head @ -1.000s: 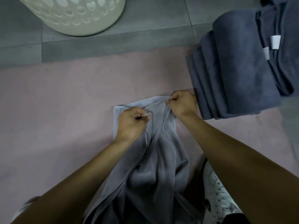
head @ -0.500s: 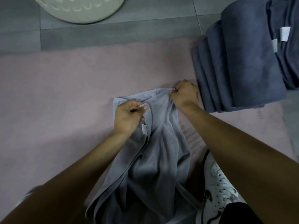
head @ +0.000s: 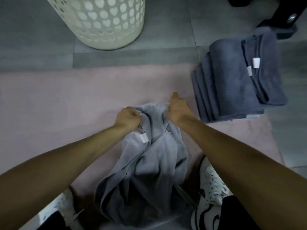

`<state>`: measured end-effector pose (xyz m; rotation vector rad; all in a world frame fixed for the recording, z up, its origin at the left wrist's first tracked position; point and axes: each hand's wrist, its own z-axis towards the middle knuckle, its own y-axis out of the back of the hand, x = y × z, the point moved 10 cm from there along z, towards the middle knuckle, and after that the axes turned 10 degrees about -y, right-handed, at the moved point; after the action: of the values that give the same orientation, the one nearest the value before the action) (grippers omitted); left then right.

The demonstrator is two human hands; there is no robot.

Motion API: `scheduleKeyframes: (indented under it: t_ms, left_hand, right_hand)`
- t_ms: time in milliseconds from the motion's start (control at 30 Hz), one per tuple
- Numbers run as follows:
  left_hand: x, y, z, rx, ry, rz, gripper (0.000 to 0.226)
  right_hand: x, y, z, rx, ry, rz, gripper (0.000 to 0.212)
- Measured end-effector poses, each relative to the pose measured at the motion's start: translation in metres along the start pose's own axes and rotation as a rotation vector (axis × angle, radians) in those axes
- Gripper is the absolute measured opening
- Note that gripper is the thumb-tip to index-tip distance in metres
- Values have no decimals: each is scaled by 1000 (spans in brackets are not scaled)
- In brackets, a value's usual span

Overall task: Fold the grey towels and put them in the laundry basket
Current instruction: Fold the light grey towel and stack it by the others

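While both fists are curled tight, the left hand (head: 128, 119) and the right hand (head: 178, 109) each grip the far edge of one light grey towel (head: 154, 163), bunching the cloth between them. That towel hangs in loose, crumpled folds from the two grips back toward the person, its lower part heaped on the pink mat (head: 66, 105) between two white sneakers, the left sneaker (head: 54, 211) and the right sneaker (head: 207, 193). One white tag (head: 144, 138) shows on the towel just below the left hand.

Off to the right, well apart from the hands, sits a stack of darker grey folded towels (head: 232, 83), half on the mat's corner and half on the grey tiled floor (head: 166, 30). I count roughly four or five layers by their edges, though the blur keeps me from being sure, and two white tags (head: 255, 63) show on them. Behind the stack stands a black frame piece (head: 282, 15).

Across the mat, on the tiles at the far left, stands one cream laundry basket (head: 103, 20) with heart-shaped holes; nothing lies between it and the towel but bare mat and floor.
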<state>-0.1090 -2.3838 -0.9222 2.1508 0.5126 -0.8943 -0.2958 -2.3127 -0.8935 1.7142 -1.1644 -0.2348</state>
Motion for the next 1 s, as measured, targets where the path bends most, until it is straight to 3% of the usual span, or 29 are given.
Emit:
scheduleKeyframes:
  t_ms: [100, 200, 433, 600, 767, 867, 933, 1000]
  left_hand:
    - [-34, 32, -40, 9, -53, 192, 19]
    - [-75, 73, -93, -11, -111, 378, 20]
    - [-128, 157, -219, -257, -191, 248, 14]
    - [-145, 186, -280, -287, -360, 264, 8]
    - [-179, 238, -337, -652, -696, 73, 16]
    - [-175, 218, -338, -516, -642, 311, 25]
    - [-177, 220, -347, -578, -667, 233, 19]
    - [-180, 224, -352, -612, -664, 173, 14]
  right_hand:
    - [23, 30, -36, 40, 48, -62, 30]
    - [35, 64, -82, 72, 54, -18, 7]
    - [67, 154, -210, -85, 175, 82, 17]
    - [82, 203, -289, -284, 324, 129, 24]
    - [65, 251, -349, -618, 439, 487, 14]
    - [62, 232, -340, -437, 301, 272, 6]
    - [58, 229, -342, -423, 271, 243, 7]
    - [56, 239, -350, -483, 308, 367, 8]
